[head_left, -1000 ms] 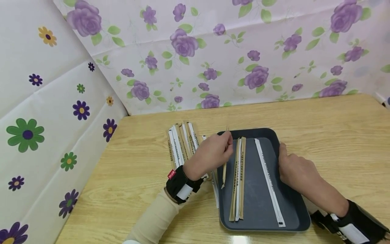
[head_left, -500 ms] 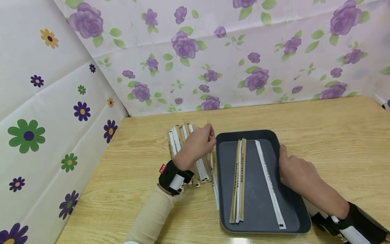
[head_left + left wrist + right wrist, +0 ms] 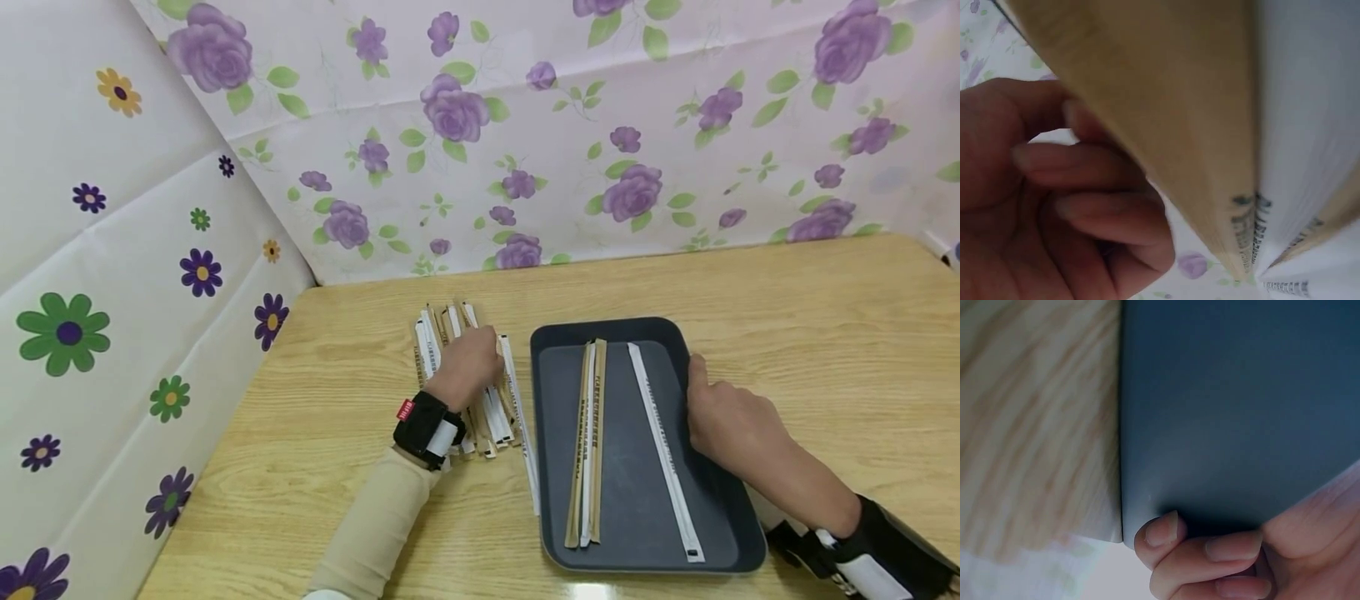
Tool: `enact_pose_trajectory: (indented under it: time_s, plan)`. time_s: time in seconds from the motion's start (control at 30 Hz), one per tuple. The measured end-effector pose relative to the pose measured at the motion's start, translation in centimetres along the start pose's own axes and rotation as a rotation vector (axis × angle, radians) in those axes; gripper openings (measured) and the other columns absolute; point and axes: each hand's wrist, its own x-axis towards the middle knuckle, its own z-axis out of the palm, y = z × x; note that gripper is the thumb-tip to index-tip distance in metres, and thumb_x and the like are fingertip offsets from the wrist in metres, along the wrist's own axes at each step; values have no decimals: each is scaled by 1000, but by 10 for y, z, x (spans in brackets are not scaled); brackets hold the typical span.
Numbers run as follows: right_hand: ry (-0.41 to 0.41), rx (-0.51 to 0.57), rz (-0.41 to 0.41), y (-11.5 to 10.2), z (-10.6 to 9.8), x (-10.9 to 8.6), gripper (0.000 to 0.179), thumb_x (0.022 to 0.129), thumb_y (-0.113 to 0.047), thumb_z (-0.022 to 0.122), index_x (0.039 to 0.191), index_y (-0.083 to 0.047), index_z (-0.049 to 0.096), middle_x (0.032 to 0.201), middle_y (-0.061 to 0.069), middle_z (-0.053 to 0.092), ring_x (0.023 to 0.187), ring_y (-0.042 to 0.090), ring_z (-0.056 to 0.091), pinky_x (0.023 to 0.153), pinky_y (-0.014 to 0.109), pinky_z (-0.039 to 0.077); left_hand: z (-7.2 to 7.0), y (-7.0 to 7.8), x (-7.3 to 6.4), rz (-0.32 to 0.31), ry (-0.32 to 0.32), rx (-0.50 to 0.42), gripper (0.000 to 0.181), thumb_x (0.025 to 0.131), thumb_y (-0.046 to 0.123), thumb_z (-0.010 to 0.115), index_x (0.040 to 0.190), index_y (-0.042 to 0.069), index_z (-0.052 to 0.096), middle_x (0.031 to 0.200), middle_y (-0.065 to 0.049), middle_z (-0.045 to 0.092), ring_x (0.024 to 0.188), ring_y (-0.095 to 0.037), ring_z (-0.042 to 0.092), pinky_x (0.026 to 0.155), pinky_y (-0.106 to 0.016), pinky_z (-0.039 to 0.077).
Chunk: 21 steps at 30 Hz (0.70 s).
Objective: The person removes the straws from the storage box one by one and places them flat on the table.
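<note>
My left hand (image 3: 468,362) is over a loose bunch of paper-wrapped straws (image 3: 497,417), some brown and some white. In the left wrist view its fingers (image 3: 1104,215) are curled, and the tips meet the edge of a brown wrapped straw (image 3: 1179,125), which partly hides them. My right hand (image 3: 731,421) grips the right rim of a dark grey tray (image 3: 551,533); in the right wrist view curled fingertips (image 3: 1232,547) show at its edge. Inside the tray, brown and white straws (image 3: 590,450) lie together on the left. One white straw (image 3: 663,450) slants apart on the right.
A white straw (image 3: 521,425) lies along the tray's left side, on the wooden table (image 3: 322,433). Flowered sheets (image 3: 480,167) hang behind the table and along its left side.
My left hand has moved left from over the tray to the bunch, carrying a brown straw, and has lowered there. My right hand and the tray have stayed in place.
</note>
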Motion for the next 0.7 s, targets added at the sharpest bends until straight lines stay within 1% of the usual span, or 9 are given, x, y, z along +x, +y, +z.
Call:
enact_pose_trajectory:
  time_s: [0.07,0.13,0.2,0.27,0.33,0.43,0.53,0.6,0.7]
  plan:
    - [-5,3,1,0,0,0,68,72,3,59,128,24,27,44,7,45,35,18,41,30,34,35,2,-1,2,-26,-45,9,19,82,-6,46,68,7,44,55,-2,32,46,-13,33,40,-24,26]
    - [-9,5,1,0,0,0,69,72,3,59,128,24,26,44,7,45,35,18,42,31,34,35,3,0,3,-47,-89,28,11,84,-5,46,81,3,53,59,-4,40,49,-15,40,41,-24,29]
    - [-11,5,1,0,0,0,69,72,3,59,128,24,26,44,7,45,35,18,42,31,34,36,3,1,3,-58,-122,58,18,86,-4,47,100,0,56,65,-8,50,54,-17,46,42,-25,33]
    - [-7,5,-1,0,0,0,68,72,3,59,128,24,27,44,8,46,35,18,42,31,35,36,3,2,3,-66,-138,79,27,86,-4,48,112,0,54,72,-11,56,58,-19,51,44,-26,36]
    - [1,4,-3,0,0,0,67,72,3,59,127,24,27,44,8,46,35,19,42,31,36,36,2,3,2,-75,-123,106,29,85,-4,50,113,1,54,76,-12,60,62,-20,55,46,-27,42]
    - [7,5,-5,0,-1,0,66,72,3,59,127,24,28,44,8,46,35,19,42,31,36,36,-1,8,1,-59,-46,145,29,85,-2,50,112,2,57,79,-14,62,63,-21,56,48,-31,48]
    - [-1,8,0,-1,-1,0,66,73,3,58,127,24,27,44,8,45,35,19,42,31,36,36,-5,20,-3,31,31,159,22,87,2,48,105,2,60,79,-12,63,64,-19,56,51,-32,51]
    - [-6,8,3,-1,-2,0,65,73,4,57,127,24,27,43,8,45,34,19,41,30,35,35,-6,33,-8,115,42,121,18,88,5,48,102,4,60,80,-9,61,65,-16,54,50,-29,49]
    - [-6,9,0,-1,-3,0,65,73,4,56,127,24,27,43,7,44,34,18,41,30,34,34,-1,55,-16,267,22,84,12,90,10,48,97,8,59,84,-4,58,71,-13,51,55,-24,47]
